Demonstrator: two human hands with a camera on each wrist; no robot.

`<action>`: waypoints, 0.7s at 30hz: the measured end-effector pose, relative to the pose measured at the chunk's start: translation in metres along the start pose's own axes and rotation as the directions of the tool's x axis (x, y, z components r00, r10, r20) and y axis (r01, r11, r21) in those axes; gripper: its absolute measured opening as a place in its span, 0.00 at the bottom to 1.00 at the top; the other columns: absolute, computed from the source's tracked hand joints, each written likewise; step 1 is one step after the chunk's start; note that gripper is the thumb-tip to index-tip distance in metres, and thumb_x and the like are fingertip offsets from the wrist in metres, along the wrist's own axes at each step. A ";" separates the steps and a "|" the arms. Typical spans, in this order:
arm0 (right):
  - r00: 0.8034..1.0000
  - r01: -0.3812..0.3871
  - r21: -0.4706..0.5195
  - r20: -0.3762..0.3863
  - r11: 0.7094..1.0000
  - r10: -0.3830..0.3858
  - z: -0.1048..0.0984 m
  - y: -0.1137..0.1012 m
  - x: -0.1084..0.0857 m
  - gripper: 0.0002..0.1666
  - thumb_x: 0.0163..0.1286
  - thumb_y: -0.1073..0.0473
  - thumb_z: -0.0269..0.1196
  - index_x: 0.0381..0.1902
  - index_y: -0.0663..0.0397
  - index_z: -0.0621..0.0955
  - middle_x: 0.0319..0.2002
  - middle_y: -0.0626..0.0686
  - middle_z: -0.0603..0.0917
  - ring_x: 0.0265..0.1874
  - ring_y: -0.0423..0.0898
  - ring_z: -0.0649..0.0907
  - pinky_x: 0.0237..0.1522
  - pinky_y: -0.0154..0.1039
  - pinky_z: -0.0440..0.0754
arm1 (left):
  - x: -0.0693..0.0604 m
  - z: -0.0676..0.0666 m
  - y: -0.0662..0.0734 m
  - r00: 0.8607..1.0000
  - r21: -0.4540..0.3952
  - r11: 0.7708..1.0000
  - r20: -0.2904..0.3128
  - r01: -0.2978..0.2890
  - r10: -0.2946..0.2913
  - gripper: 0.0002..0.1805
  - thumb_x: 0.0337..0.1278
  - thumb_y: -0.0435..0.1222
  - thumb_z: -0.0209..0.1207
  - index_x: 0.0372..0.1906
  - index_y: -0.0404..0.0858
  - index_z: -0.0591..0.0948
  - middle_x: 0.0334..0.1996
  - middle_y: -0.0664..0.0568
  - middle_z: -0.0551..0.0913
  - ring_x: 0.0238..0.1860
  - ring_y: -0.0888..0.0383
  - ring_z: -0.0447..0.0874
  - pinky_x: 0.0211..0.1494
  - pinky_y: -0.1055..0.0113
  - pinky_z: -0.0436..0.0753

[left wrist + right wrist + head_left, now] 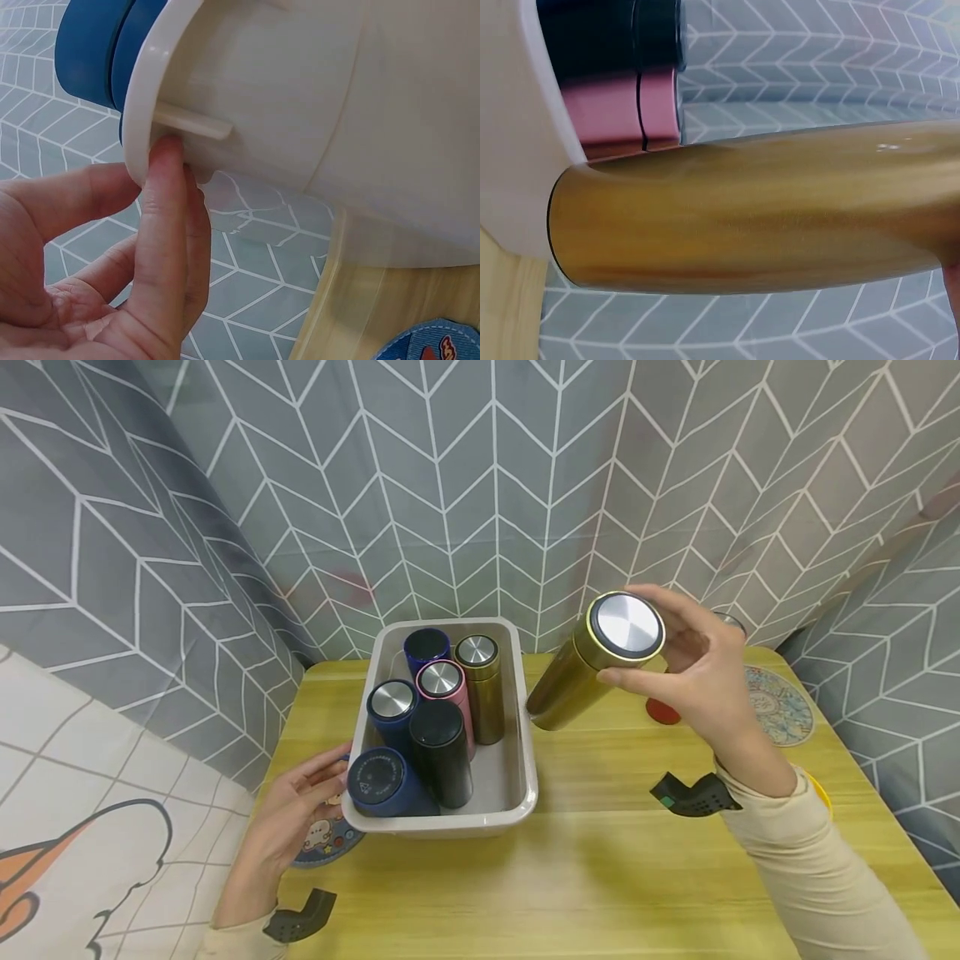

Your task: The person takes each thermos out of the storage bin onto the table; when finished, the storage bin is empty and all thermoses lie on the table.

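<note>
My right hand (701,681) grips a gold thermos bottle (562,689) by its upper end, just below the silver-topped lid. The bottle leans, its base beside the right rim of a whitish plastic bin (527,760); the right wrist view shows its long body (750,221) close to the bin wall. My left hand (281,818) pinches the bin's left rim (142,97) between thumb and fingers. Inside the bin stand several bottles: a second gold one (487,702), a pink one (441,678), a black one (441,752) and blue ones (392,700). One blue bottle (408,789) tilts at the front left.
A patterned round coaster (780,706) lies at the table's right. A blue coaster (326,852) shows beneath the bin's left side. Behind my right hand are a red object (663,711) and a partly hidden silver-topped lid (730,624). Patterned curtain (495,510) borders the wooden table (600,877).
</note>
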State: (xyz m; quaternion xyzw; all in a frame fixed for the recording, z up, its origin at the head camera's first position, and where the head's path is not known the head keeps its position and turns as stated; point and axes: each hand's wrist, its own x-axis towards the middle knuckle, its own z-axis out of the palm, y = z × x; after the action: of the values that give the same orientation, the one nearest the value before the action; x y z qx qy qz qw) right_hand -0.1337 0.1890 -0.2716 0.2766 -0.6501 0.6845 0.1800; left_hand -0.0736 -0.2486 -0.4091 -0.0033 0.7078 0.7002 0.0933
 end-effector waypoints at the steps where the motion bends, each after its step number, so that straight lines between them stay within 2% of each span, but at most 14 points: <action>1: 1.000 -0.010 0.003 -0.005 1.000 0.010 -0.003 0.002 0.000 0.47 0.36 0.91 0.71 0.61 0.73 0.77 0.53 0.54 0.87 0.51 0.45 0.85 0.53 0.30 0.84 | 0.000 0.000 0.000 1.000 0.000 1.000 0.002 -0.001 0.001 0.27 0.70 0.29 0.57 0.72 0.34 0.70 0.48 0.63 0.85 0.41 0.67 0.86 0.35 0.74 0.86; 7: 0.994 -0.091 -0.031 -0.058 0.995 0.089 -0.020 0.012 -0.002 0.43 0.43 0.85 0.73 0.61 0.65 0.79 0.53 0.51 0.87 0.49 0.43 0.86 0.51 0.26 0.84 | 0.000 -0.001 -0.001 1.000 0.011 1.000 0.005 -0.006 0.006 0.28 0.70 0.28 0.57 0.72 0.34 0.69 0.48 0.62 0.84 0.40 0.67 0.85 0.35 0.74 0.86; 11: 0.983 -0.158 -0.120 -0.117 0.980 0.144 -0.030 0.021 -0.002 0.42 0.45 0.81 0.74 0.62 0.61 0.80 0.51 0.47 0.88 0.47 0.40 0.87 0.46 0.24 0.84 | 0.000 0.000 -0.001 1.000 0.008 1.000 0.002 -0.008 0.008 0.28 0.69 0.27 0.57 0.72 0.35 0.70 0.48 0.62 0.85 0.40 0.67 0.85 0.35 0.73 0.86; 13: 0.971 -0.211 -0.179 -0.150 0.961 0.185 -0.035 0.027 -0.002 0.42 0.47 0.78 0.76 0.62 0.57 0.80 0.52 0.44 0.88 0.47 0.38 0.86 0.46 0.23 0.83 | 0.001 -0.001 -0.001 1.000 0.012 1.000 0.003 -0.006 0.006 0.28 0.69 0.28 0.57 0.72 0.34 0.70 0.48 0.62 0.85 0.40 0.67 0.85 0.35 0.74 0.86; 17: 0.940 -0.326 -0.324 -0.207 0.888 0.270 -0.047 0.042 -0.003 0.41 0.52 0.70 0.77 0.64 0.49 0.79 0.54 0.38 0.86 0.50 0.32 0.85 0.50 0.19 0.80 | 0.001 -0.001 -0.001 1.000 0.022 1.000 0.012 -0.004 0.004 0.29 0.70 0.29 0.57 0.73 0.31 0.67 0.48 0.62 0.85 0.40 0.67 0.86 0.36 0.74 0.86; 20: 0.924 -0.376 -0.389 -0.231 0.841 0.306 -0.056 0.056 -0.005 0.41 0.54 0.66 0.77 0.66 0.46 0.78 0.56 0.36 0.84 0.52 0.29 0.83 0.52 0.17 0.79 | 0.000 0.000 -0.001 1.000 0.025 1.000 0.013 -0.007 0.006 0.30 0.70 0.29 0.57 0.74 0.31 0.66 0.49 0.62 0.84 0.41 0.67 0.86 0.36 0.73 0.86; 21: 0.917 -0.391 -0.389 -0.243 0.834 0.317 -0.059 0.061 -0.005 0.41 0.54 0.65 0.77 0.66 0.46 0.78 0.55 0.35 0.84 0.52 0.28 0.83 0.52 0.17 0.78 | 0.000 0.000 -0.001 1.000 0.027 1.000 0.012 -0.007 0.006 0.30 0.70 0.29 0.57 0.74 0.31 0.66 0.49 0.62 0.84 0.41 0.67 0.85 0.36 0.73 0.86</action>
State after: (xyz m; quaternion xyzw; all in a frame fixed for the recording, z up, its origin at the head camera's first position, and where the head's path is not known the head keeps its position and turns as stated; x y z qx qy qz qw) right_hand -0.1750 0.2426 -0.3230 0.0456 -0.8070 0.5665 0.1606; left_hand -0.0736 -0.2491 -0.4096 0.0044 0.7165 0.6910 0.0953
